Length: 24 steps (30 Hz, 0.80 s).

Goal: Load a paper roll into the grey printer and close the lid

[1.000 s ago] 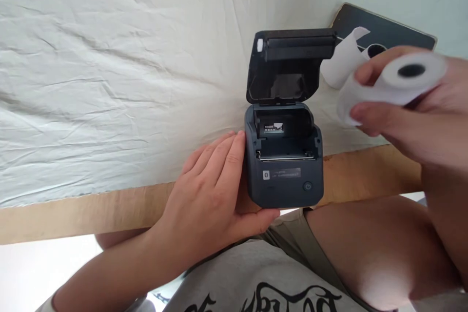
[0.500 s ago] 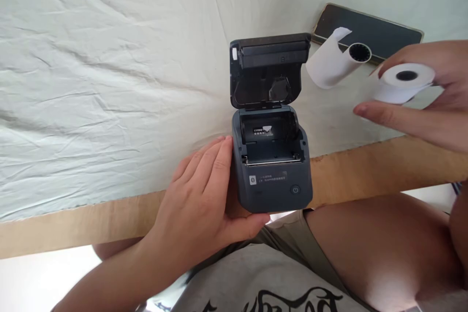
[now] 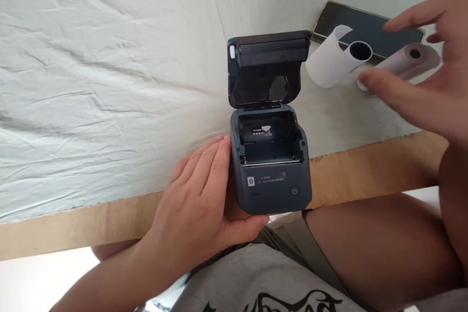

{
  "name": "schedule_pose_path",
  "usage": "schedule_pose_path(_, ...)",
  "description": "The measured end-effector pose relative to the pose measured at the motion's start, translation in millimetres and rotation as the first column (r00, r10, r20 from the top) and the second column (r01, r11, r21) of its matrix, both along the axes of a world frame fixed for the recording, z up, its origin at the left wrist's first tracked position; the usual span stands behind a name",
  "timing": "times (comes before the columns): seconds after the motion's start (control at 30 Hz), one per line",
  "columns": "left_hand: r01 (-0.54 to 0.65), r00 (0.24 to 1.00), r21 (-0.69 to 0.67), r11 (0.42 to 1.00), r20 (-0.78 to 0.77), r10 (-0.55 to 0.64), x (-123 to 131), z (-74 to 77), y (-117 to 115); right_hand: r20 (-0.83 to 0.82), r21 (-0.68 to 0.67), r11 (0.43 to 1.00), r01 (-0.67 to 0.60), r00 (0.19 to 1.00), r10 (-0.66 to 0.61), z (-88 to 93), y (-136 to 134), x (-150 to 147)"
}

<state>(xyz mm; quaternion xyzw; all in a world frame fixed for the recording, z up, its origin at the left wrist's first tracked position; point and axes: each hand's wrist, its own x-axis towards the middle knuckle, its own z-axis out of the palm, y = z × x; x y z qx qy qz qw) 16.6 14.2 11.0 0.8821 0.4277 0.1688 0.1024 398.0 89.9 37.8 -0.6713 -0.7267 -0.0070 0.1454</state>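
A dark blue label printer (image 3: 272, 175) stands near the table's front edge with its lid (image 3: 268, 70) up. Its paper bay shows a small printed sticker and no roll. My left hand (image 3: 199, 200) holds the printer, fingers along its left side and thumb at its front edge. Over on the right, my right hand (image 3: 435, 68) is open, thumb and fingers apart around a roll of paper (image 3: 411, 61). The thumb overlaps the roll's near side; whether it touches is unclear. Left of that roll lies a partly unwound strip of white paper (image 3: 325, 66) with a dark-lined core (image 3: 360, 51).
Behind the paper rolls lies a dark smartphone (image 3: 369, 29). A wrinkled pale cloth (image 3: 109, 83) covers the table, leaving a bare wooden strip (image 3: 80, 217) along the front edge. My legs and shirt are just below that edge.
My right hand has moved up and right, and its fingers have spread off the paper roll, which now sits slightly higher behind the thumb. The printer and left hand have barely shifted.
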Motion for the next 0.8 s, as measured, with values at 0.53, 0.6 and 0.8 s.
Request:
schedule_pose_path(0.53, -0.009, 1.000, -0.001, 1.000, -0.007, 0.009, 2, 1.2, -1, -0.051, -0.017, 0.996, -0.083, 0.995, 0.082, 15.4, -21, -57)
schedule_pose_path(0.6, -0.010, 1.000, 0.001, 1.000, -0.003, 0.010, 2, 1.0, -1, -0.122, -0.056, 0.972, -0.226, 0.968, 0.218, 11.6, -25, -52)
schedule_pose_path(0.8, 0.018, 0.999, -0.037, 0.999, -0.030, -0.019, -2, 4.2, 2, -0.182, -0.064, 0.899, -0.433, 0.891, 0.416, -4.1, -16, -42)
